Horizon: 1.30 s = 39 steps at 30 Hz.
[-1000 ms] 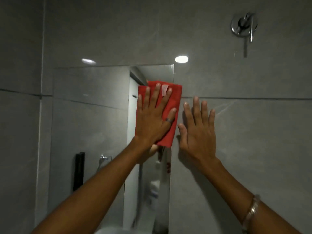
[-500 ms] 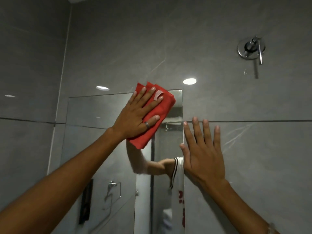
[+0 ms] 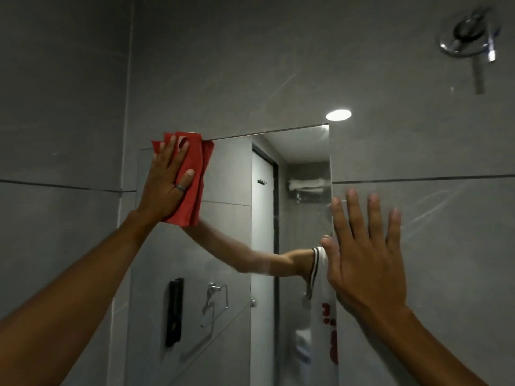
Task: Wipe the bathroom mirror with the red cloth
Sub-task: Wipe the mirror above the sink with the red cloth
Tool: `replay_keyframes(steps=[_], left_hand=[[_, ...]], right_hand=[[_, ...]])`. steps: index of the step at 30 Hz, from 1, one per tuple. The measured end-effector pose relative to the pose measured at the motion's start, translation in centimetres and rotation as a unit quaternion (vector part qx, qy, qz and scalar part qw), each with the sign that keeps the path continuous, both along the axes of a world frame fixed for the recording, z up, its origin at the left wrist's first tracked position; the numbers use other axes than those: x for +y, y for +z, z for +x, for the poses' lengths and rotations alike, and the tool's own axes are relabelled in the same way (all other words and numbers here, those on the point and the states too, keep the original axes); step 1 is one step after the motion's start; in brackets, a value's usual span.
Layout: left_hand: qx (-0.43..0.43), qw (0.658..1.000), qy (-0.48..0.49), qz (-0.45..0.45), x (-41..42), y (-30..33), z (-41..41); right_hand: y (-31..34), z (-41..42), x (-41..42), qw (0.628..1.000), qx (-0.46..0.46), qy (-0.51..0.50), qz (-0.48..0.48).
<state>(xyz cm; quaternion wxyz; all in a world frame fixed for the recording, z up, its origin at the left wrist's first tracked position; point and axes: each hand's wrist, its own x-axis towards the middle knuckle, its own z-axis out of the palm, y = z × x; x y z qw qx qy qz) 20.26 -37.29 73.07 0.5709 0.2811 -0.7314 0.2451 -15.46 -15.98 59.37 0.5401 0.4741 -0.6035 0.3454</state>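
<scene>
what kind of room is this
Most likely a bathroom. The walls are large grey tiles, a frameless mirror is fixed to them, and a chrome valve handle sticks out at upper right. The mirror reflects a towel ring too.

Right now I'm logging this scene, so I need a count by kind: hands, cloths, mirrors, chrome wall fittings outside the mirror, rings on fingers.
Hands: 2, left hand flat on the cloth, right hand flat on the wall
Cloths: 1, red cloth
Mirrors: 1, mirror
Chrome wall fittings: 1, valve handle
Rings: 1, ring
Total: 6
</scene>
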Motion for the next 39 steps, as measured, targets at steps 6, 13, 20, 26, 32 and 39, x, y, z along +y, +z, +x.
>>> replay_keyframes(steps=[6, 13, 20, 26, 32, 39], left_hand=[[0.192, 0.978, -0.029, 0.082, -2.5, -2.2, 5.4], [0.089, 0.995, -0.009, 0.051, -0.8, -8.6, 1.1], [0.184, 0.976, -0.038, 0.111, -1.2, -20.6, 2.8], [0.080, 0.995, -0.010, 0.063, -0.2, -28.2, 0.8], [0.189, 0.969, -0.029, 0.159, 0.1, -35.8, 2.4], [0.104, 0.983, -0.004, 0.155, -0.6, -41.8, 3.2]], right_hand=[[0.3, 1.2, -0.9, 1.000, 0.002, 0.008, 0.002], [0.4, 0.5, -0.6, 1.000, 0.001, -0.004, -0.004], [-4.0, 0.9, -1.1, 1.000, 0.002, 0.026, -0.004], [-7.7, 0.7, -1.5, 1.000, 0.000, 0.018, -0.008], [-15.1, -0.7, -0.1, 0.999, 0.051, -0.002, 0.011], [-19.3, -1.1, -0.5, 0.998, 0.048, -0.038, 0.019]])
